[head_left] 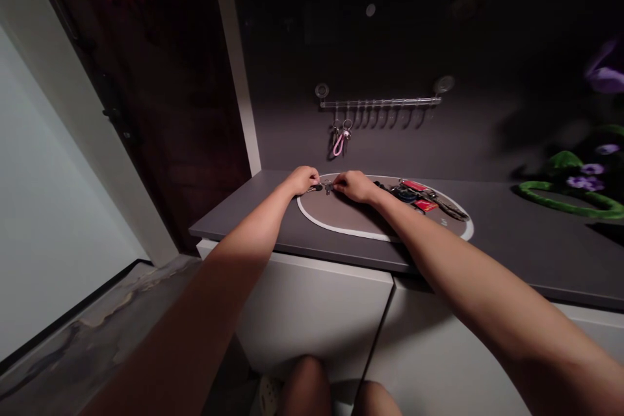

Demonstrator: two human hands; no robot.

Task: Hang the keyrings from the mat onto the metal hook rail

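Note:
Both hands are over the left end of an oval brown mat (341, 218) with a white rim. My left hand (303, 179) is closed, its fingertips pinching a small set of keys by a dark fob (316, 188). Silvery keys (328, 187) lie in the gap between the two hands. From the other side my right hand (355, 186) is closed too, thumb and fingers pinched at these keys; its fingertips are partly hidden. Right of that hand, a pile of keys and straps (407, 194) with red tags (425, 205) rests on the mat.
A clear hook rail (380, 103) is fixed to the dark wall, with keys and a pink loop strap (338, 144) hanging at its left end. Green and purple flower decor (570, 200) stands on the grey counter (502, 240). White cabinet doors (312, 312) are below; a dark door (180, 78) is left.

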